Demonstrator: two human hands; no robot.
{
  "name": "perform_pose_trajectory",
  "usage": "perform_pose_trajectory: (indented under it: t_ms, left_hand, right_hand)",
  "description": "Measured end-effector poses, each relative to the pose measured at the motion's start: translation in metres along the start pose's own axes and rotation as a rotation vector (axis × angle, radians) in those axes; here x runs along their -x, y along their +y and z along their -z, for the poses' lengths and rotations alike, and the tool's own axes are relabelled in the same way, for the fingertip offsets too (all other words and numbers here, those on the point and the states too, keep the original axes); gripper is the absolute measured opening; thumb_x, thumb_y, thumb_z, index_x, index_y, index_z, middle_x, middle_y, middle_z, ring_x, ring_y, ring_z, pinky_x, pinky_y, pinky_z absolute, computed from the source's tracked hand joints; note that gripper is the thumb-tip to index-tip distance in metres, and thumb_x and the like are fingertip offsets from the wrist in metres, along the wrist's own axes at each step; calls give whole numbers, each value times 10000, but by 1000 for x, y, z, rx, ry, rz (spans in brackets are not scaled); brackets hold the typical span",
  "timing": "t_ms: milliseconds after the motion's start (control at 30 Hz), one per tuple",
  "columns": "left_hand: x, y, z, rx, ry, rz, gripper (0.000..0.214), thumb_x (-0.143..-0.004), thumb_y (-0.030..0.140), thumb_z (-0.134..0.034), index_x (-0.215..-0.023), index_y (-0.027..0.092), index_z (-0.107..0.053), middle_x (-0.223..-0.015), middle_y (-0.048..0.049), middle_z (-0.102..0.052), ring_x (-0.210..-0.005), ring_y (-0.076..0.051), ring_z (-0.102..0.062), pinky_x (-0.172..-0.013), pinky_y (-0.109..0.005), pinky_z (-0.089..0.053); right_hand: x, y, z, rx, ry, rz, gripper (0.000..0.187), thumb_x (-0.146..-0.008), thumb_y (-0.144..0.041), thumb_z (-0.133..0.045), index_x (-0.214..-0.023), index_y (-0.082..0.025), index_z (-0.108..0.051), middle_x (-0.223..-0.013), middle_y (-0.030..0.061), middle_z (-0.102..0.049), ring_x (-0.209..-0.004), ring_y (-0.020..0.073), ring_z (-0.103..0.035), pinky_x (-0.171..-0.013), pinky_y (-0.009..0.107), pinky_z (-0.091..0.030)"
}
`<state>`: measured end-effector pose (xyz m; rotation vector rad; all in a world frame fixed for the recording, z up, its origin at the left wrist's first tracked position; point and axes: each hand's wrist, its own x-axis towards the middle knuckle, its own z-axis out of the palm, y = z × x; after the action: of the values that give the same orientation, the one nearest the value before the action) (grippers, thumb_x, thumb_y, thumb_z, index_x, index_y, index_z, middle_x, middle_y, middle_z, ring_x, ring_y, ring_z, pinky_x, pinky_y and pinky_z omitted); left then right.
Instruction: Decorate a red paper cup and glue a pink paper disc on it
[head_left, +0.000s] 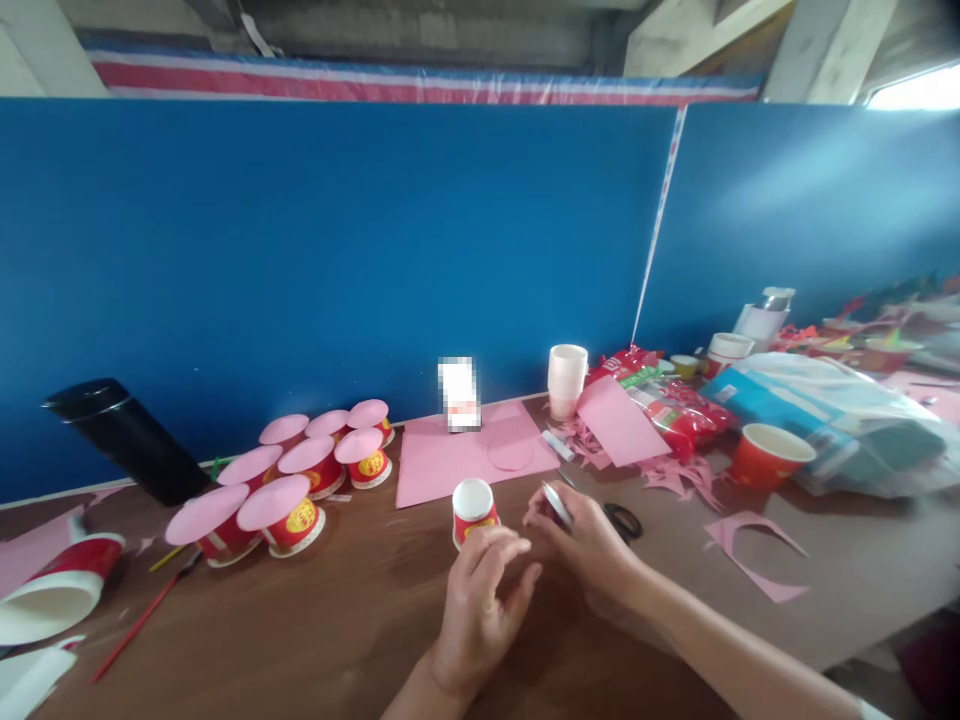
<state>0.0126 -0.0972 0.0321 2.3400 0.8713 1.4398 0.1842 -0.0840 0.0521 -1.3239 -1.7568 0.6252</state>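
Observation:
An upside-down red paper cup (474, 508) with a white base stands in front of me, its lower part hidden by my left hand (486, 600). That hand is open, fingers bent and thumb apart, with nothing visible in it; whether its fingertips touch the cup I cannot tell. My right hand (589, 530) is closed around a slim white tube (556, 502), mostly covered by the fingers. Behind the cup lies a pink paper sheet (431, 465) with a circle drawn on it. Black-handled scissors (624, 521) lie beyond my right hand.
At left stand several red cups topped with pink discs (274, 502), near a black bottle (131, 440) and a red brush (142, 625). A white cup stack (567, 380), pink scraps (682, 475), an orange cup (769, 457) and a plastic bag (855, 420) sit at right.

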Motion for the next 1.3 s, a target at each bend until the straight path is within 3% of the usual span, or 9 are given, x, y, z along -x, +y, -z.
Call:
perform_pose_trajectory:
  t_ms: [133, 333, 433, 500, 600, 700, 833, 1000, 1300]
  left_hand:
    - [-2, 0, -1, 28, -12, 13, 136, -762, 113, -597, -876, 185, -585, -902, -72, -603, -871, -165, -581, -782, -291, -493]
    - [-2, -2, 0, 103, -29, 83, 91, -760, 105, -590, -729, 182, -552, -750, -21, -625, -709, -125, -599, -665, -224, -492]
    - [0, -1, 0, 149, -19, 174, 110, -764, 117, -579, -845, 190, -566, -775, -22, -630, -703, -129, -607, -658, -225, -498]
    - [0, -2, 3, 173, 25, 185, 277, -761, 119, -579, -1025, 201, -561, -850, -39, -639, -750, -144, -615, -703, -249, -503]
    - [-5, -5, 11, 222, 151, 192, 346, -749, 129, -596, -1081, 224, -590, -901, -51, -636, -813, -165, -608, -751, -270, -491]
    - [-14, -12, 24, 423, 332, 448, 246, -755, 200, -620, -1001, 212, -623, -847, -40, -622, -779, -149, -598, -716, -253, -491]
    - [-26, -21, 39, 979, 417, 705, 238, -769, 287, -623, -992, 206, -606, -788, -3, -581, -716, -98, -575, -683, -229, -495]
    - [-29, -29, 43, 1212, 477, 751, 161, -732, 275, -669, -840, 157, -646, -786, -9, -582, -740, -77, -559, -654, -169, -478]
    - [-26, -30, 41, 1270, 533, 775, 170, -689, 243, -713, -816, 147, -655, -691, -2, -601, -636, -59, -562, -608, -157, -470]
  right_hand:
    - [21, -18, 2, -118, -24, -37, 97, -819, -257, -522, -759, -180, -518, -621, -45, -507, -571, 97, -448, -544, 190, -368]
    - [23, -24, 1, -119, -103, -75, 95, -785, -225, -550, -722, -171, -505, -587, -53, -459, -538, 82, -381, -493, 181, -315]
    - [22, -28, 4, -155, -146, -52, 116, -797, -271, -555, -752, -169, -522, -603, -50, -449, -553, 85, -377, -504, 185, -319]
    - [22, -29, 6, -173, -122, -21, 153, -823, -320, -530, -854, -171, -549, -638, -41, -463, -584, 95, -401, -544, 195, -347]
    - [20, -28, 6, -218, -44, -22, 275, -913, -349, -357, -1038, -177, -531, -696, -18, -500, -626, 112, -449, -600, 217, -381]
    - [14, -31, 2, -214, -62, -12, 345, -949, -305, -238, -981, -169, -554, -720, 2, -528, -628, 117, -476, -593, 225, -389]
    - [5, -51, -3, -61, -83, 131, 254, -932, -258, -342, -848, -167, -564, -744, 19, -557, -667, 129, -503, -636, 234, -403]
    - [-2, -70, -10, 52, -80, 252, 216, -887, -196, -441, -1085, -211, -524, -985, 54, -611, -873, 167, -570, -765, 256, -422]
    - [2, -62, -17, 171, -33, 254, 124, -841, -187, -516, -949, -221, -564, -889, 26, -638, -785, 154, -590, -698, 230, -423]
